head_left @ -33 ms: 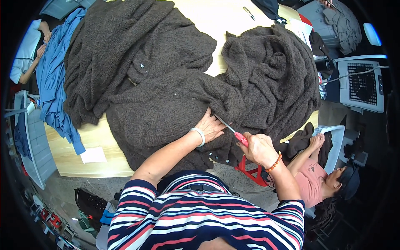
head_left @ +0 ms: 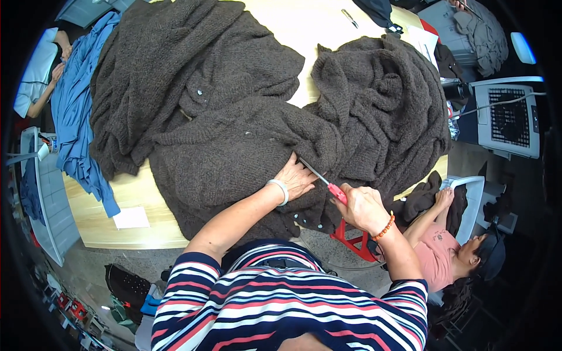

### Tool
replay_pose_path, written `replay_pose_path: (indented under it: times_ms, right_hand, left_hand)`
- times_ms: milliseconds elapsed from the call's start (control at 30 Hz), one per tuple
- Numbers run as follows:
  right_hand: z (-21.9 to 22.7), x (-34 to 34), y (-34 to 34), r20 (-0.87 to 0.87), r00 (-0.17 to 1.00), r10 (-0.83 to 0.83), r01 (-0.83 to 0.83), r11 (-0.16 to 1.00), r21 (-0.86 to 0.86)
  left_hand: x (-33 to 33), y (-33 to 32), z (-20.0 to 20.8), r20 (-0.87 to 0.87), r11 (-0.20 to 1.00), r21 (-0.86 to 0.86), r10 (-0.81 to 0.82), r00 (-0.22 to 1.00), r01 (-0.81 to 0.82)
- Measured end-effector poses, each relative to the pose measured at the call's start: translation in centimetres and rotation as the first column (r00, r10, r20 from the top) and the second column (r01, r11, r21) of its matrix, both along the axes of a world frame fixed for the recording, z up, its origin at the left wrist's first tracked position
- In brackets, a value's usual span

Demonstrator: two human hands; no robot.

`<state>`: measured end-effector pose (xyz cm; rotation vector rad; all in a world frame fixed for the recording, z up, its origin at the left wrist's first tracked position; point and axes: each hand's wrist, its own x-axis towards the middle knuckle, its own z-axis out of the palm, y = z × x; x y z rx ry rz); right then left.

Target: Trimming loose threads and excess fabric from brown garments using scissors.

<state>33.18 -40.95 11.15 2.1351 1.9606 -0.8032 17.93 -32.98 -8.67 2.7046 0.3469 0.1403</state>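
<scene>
A dark brown knit garment (head_left: pixel 216 158) lies bunched over the table's near part, with a few small shiny buttons near its lower edge. My left hand (head_left: pixel 297 177) rests on it, fingers stretched and somewhat apart on the knit. In my right hand (head_left: pixel 366 209) is a red-handled tool (head_left: pixel 338 193) with a slim metal shaft; its exact kind does not show. The shaft slants up and left past my left fingers, and its tip meets a fold of the knit close to my left index fingertip.
More brown knitwear (head_left: pixel 380 105) is heaped at right and far left on the wooden table (head_left: pixel 99 234). Blue cloth (head_left: pixel 82 111) hangs over the left edge. A white paper (head_left: pixel 131 217) lies nearby. A co-worker in pink (head_left: pixel 440 251) sits at right beside a red stool (head_left: pixel 355 241).
</scene>
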Motion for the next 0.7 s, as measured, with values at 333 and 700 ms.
replay_pose_path:
  times_ms: [333, 700]
  right_hand:
    - [-0.9, 0.5, 1.9, -0.005, 0.999, 0.051, -0.051, 0.999, -0.004]
    - [-5.2, -4.1, 7.5, -0.195, 0.977, 0.088, -0.050, 0.980, 0.192]
  left_hand:
    - [-0.5, -0.1, 1.0, 0.018, 0.995, -0.092, 0.039, 0.999, -0.037]
    - [1.2, -1.6, -3.1, 0.020, 0.999, -0.043, 0.031, 0.999, -0.030]
